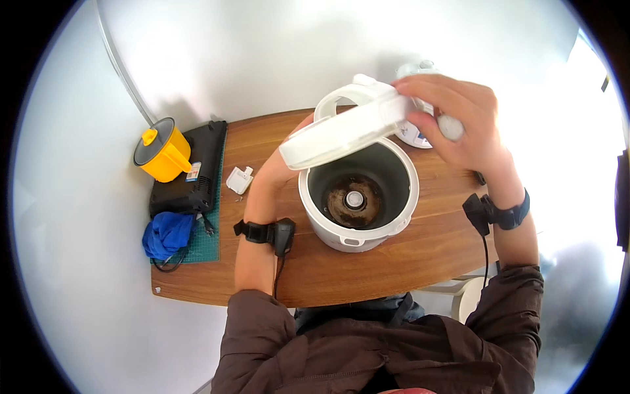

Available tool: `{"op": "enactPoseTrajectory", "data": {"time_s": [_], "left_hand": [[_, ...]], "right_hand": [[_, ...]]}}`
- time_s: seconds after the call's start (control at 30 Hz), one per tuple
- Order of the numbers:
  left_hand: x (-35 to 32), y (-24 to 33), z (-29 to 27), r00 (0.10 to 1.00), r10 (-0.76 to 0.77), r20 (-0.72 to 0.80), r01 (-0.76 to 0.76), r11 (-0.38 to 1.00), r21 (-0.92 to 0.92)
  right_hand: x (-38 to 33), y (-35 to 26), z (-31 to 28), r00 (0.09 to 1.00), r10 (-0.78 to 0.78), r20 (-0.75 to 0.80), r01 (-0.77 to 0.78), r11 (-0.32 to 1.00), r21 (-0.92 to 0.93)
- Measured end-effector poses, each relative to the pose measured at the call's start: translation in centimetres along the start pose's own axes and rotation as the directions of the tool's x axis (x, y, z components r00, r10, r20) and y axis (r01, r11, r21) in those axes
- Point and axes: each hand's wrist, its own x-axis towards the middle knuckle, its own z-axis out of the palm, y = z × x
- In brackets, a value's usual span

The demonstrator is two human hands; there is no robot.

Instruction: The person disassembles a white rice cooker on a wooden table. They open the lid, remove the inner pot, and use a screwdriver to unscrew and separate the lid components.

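The white, thick-rimmed lid is tilted above an open rice cooker body. My right hand is closed on the lid's right end, and a pale rounded piece shows against its palm. Behind the lid's left end reaches my left hand, its fingers hidden by the lid. A curved white handle sticks up at the back. Inside the cooker, the grey wall surrounds a brown-stained bottom with a round raised centre.
On the wooden table, a small white plastic piece lies left of the cooker. Farther left, a yellow jug with a grey lid stands on a black appliance. A blue cloth and a green mat are nearby. White parts sit behind.
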Motion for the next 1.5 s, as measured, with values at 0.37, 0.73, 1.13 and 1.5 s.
{"op": "enactPoseTrajectory", "data": {"time_s": [0.37, 0.73, 1.13, 1.5], "left_hand": [[0.3, 12.3, 0.8, 0.904, 0.428, 0.015, -0.344, 0.703, 0.623], [2.1, 14.2, 2.4, 0.962, 0.267, 0.052, -0.235, 0.722, 0.651], [2.4, 14.8, 2.2, 0.96, 0.28, -0.003, -0.171, 0.593, 0.787], [2.8, 14.1, 2.3, 0.935, 0.349, 0.062, -0.267, 0.577, 0.772]], "right_hand": [[6.2, 2.3, 2.0, 0.974, 0.222, 0.037, -0.225, 0.966, 0.131], [4.7, -0.4, 3.1, 0.965, -0.151, -0.212, 0.125, 0.983, -0.131], [7.3, -1.4, 6.4, 0.973, -0.123, -0.197, 0.067, 0.96, -0.27], [7.1, -2.2, 3.7, 0.998, -0.057, 0.009, 0.058, 0.982, -0.177]]}}
